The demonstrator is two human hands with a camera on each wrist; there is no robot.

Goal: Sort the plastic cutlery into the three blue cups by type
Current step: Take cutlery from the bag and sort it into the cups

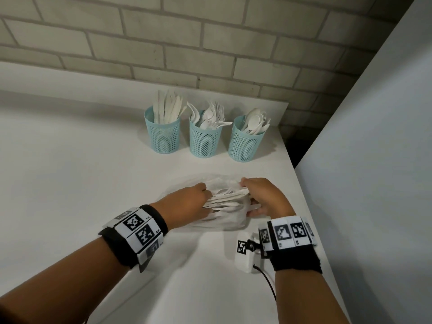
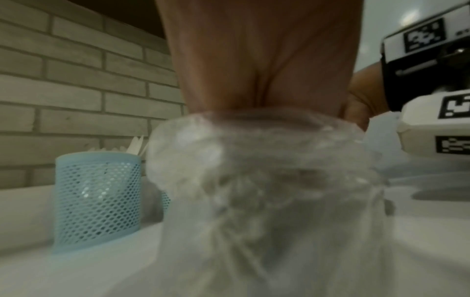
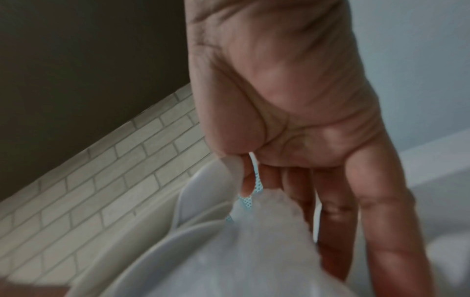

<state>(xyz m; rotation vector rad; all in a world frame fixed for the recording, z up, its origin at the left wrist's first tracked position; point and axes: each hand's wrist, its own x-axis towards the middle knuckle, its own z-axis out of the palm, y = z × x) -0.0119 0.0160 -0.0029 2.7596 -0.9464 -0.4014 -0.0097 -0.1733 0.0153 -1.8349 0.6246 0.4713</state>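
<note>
Three blue cups stand far on the worktop, already sorted. Left hand reaches into the plastic bag; its grip is hidden. Left wrist view: bag swallows fingers. Right wrist view: right hand pinches the bag's rim, holding it agape.

pale blue mesh cups hold white cutlery; grey brick wall

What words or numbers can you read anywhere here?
No words or numbers can be read.
The left wristband has black-and-white square code patterns, with tiny marks beside them too small to read.
The right wristband has the same kind of patterns, no letters.
The blue cups have no labels.
</note>
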